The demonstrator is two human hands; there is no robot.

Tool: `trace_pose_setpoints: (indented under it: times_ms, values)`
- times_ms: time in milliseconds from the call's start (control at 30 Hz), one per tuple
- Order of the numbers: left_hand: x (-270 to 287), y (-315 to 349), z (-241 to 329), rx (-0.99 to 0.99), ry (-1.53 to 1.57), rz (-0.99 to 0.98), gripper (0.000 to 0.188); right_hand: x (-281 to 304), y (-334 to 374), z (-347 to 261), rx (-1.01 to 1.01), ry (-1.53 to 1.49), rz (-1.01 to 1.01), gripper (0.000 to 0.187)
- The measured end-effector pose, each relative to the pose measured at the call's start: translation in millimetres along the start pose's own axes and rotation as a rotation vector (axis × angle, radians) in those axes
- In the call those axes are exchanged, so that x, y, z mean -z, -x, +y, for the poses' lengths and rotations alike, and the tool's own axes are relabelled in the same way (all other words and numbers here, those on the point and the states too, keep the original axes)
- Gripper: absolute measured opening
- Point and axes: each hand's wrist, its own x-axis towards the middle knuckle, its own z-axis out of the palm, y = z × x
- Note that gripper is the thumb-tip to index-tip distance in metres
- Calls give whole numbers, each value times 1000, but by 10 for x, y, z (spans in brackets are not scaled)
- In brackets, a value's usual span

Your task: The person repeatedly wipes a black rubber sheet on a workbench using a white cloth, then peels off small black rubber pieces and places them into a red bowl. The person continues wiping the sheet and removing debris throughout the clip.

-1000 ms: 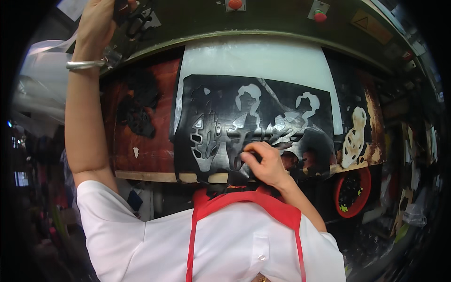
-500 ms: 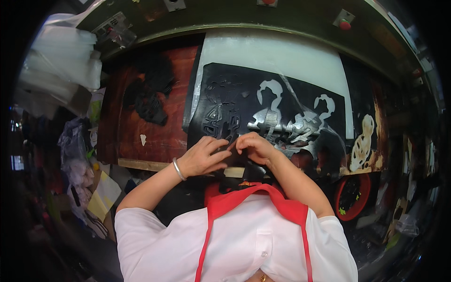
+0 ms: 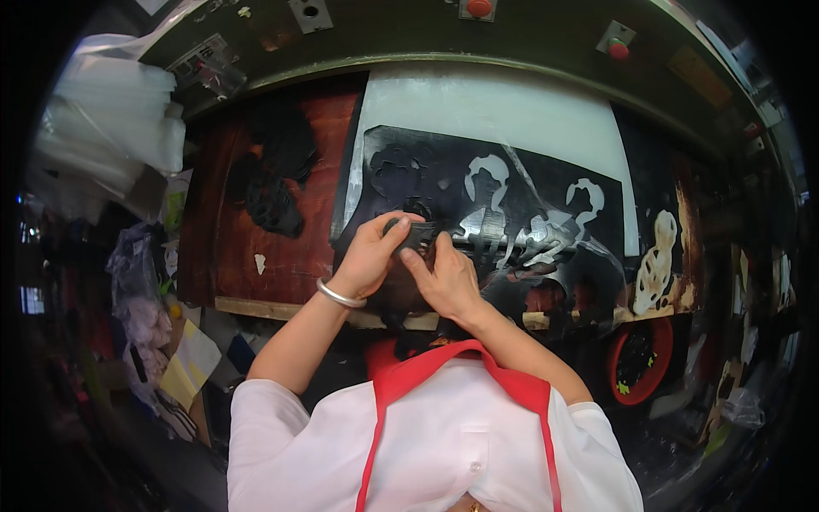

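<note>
In front of me, over the near left part of a black sheet [image 3: 444,183], a limp black cut-out piece [image 3: 417,232] with slots in it is between my hands. My left hand [image 3: 372,254], with a silver bangle at the wrist, is closed on its left side, thumb on top. The fingers of my right hand [image 3: 450,282] grip its right side. The sheet has shaped openings where the white board [image 3: 495,90] shows through. Part of the piece is hidden behind my fingers.
Left, a reddish board [image 3: 316,247] bears a pile of black cut-out pieces [image 3: 273,200] and a small pale scrap [image 3: 260,264]. A pale lattice-like template [image 3: 656,264] lies at the right. Below stands a red bin [image 3: 663,367]. A green machine beam [image 3: 546,43] with red buttons spans the back.
The slotted black piece has come up from the sheet into my hands. Both hands have closed on it, and my left hand has moved slightly farther away from me.
</note>
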Motion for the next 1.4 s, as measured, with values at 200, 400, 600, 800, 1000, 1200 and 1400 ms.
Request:
trace_pose_setpoints:
  times_ms: [200, 400, 600, 800, 1000, 1200, 1400]
  values:
    - [-332, -113, 324, -244, -466, 281, 22, -223, -19, 368, 84, -405, 246, 35]
    - [-13, 127, 2258, -873, -273, 430, 23, -248, 5, 815, -60, 257, 119, 38]
    - [-119, 804, 3374, -936, -708, 441, 37, -254, -42, 808, -180, 283, 50, 44]
    - [311, 954, 3373, -733, -775, 506, 28, 208, 4, 473, -165, -17, -237, 43]
    - [1145, 655, 2904, -545, -570, 582, 19, 799, 93, 470, -129, -289, -153, 14]
    - [2000, 475, 2738, -614, -713, 668, 17, 1153, 183, 649, -256, -317, 18, 12]
    - [2210, 183, 1706, -932, -1545, 653, 11, 1281, 380, 741, -382, -361, 187, 12]
